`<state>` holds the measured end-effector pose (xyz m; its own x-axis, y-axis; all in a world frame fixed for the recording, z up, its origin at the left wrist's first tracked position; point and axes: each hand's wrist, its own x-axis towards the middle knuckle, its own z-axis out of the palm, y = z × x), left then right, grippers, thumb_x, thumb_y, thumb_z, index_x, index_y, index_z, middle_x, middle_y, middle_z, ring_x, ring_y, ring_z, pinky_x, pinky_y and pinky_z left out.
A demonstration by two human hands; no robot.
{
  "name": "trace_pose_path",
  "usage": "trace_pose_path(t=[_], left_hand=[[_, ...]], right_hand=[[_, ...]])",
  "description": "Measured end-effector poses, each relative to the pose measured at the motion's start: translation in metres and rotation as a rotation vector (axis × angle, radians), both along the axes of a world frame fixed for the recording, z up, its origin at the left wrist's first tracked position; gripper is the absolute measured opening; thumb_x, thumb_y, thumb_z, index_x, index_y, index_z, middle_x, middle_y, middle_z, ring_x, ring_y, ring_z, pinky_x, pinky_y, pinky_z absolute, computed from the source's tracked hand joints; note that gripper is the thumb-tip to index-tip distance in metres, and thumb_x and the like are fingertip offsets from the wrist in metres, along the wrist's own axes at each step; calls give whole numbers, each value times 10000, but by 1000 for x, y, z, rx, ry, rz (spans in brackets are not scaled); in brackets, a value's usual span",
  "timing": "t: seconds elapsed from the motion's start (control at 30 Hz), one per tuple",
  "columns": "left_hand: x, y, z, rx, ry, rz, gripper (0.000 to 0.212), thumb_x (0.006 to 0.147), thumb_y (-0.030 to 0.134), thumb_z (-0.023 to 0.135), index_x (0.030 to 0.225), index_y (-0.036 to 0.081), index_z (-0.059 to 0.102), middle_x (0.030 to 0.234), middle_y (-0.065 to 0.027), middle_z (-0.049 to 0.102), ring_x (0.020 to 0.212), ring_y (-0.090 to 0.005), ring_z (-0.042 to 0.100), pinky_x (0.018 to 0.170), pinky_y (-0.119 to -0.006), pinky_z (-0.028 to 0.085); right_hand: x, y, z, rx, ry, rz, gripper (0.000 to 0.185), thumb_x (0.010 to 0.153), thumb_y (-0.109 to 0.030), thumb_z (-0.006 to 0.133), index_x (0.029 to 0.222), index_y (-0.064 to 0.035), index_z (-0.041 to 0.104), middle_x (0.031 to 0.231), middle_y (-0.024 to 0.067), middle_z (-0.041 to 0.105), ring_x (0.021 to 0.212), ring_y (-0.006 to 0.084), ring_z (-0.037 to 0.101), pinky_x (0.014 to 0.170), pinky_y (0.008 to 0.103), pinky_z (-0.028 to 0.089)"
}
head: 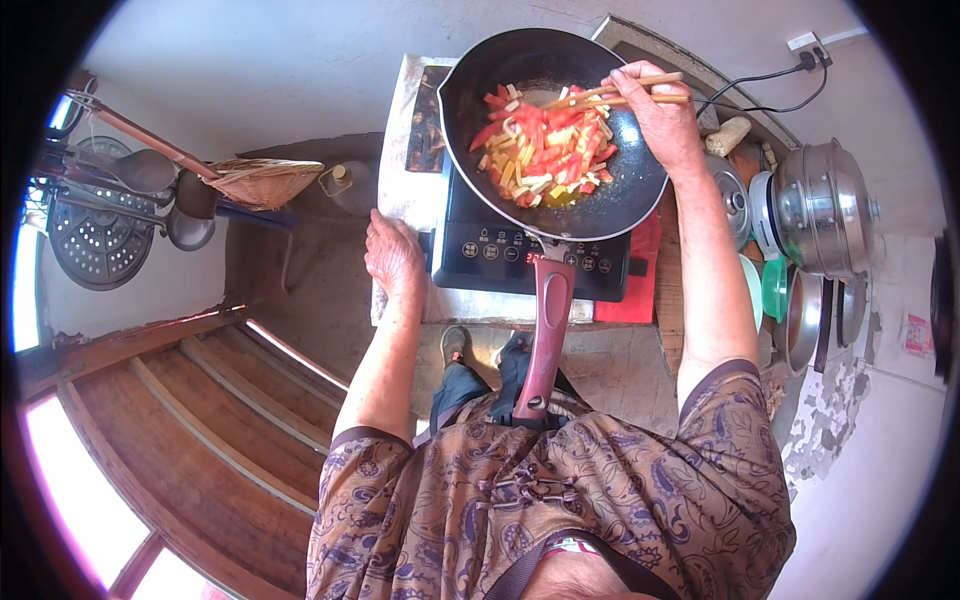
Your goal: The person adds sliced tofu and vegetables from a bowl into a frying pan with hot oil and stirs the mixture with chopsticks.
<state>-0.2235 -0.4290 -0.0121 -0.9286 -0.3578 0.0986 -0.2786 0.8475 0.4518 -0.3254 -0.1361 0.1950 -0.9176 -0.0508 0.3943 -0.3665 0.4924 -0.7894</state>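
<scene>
My right hand (660, 112) is shut on a pair of wooden chopsticks (611, 97), whose tips reach into the food. Red pieces and pale yellow strips of chopped food (547, 146) lie in a dark wok-style frying pan (622, 187) with a little oily liquid. The pan rests on a black induction cooker (487, 259) with a lit red display, and its maroon handle (551, 330) points toward my body. My left hand (395, 255) rests on the left edge of the cloth-covered table (405, 307), left of the cooker, holding nothing visible.
Steel steamer pots (821, 210), a lidded pot (727, 195) and a green bowl (775, 289) crowd the right side. Black cords (757, 82) run from a wall socket (810, 49). Ladles (146, 171) and a woven strainer (262, 184) hang left. A plastic jug (352, 187) stands beyond the table.
</scene>
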Motion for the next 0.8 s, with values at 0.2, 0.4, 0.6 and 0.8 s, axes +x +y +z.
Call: trace_pose_path(t=[0.2,0.4,0.6,0.8], left_hand=[[1,0,-1,5,8,-4,453,909,254,439,1253,-39,410,1153,-197,545,1002,-343,554,809,-442,453],[-1,0,0,2,-2,-6,454,907,254,439,1254,-37,409,1155,-196,543,1000,-341,556,806,-443,456],[1,0,1,-12,-8,10,444,902,245,446,1247,-32,414,1140,-196,550,988,-336,562,800,-438,460],[0,3,5,18,-1,2,428,903,231,436,1244,-26,414,1111,-204,559,990,-341,562,797,-443,461]], right_hand=[[3,-16,8,-137,74,-37,154,879,-161,609,847,-11,622,743,45,643,712,100,614,651,234,494],[9,-20,-3,-28,-22,91,153,903,-132,566,875,11,610,795,51,648,761,110,621,690,233,495],[37,1,31,-31,36,-13,151,897,-121,569,868,18,620,771,60,651,741,119,635,672,240,506],[37,37,3,62,74,-289,153,891,-129,583,875,19,620,735,55,658,712,108,632,641,239,513]])
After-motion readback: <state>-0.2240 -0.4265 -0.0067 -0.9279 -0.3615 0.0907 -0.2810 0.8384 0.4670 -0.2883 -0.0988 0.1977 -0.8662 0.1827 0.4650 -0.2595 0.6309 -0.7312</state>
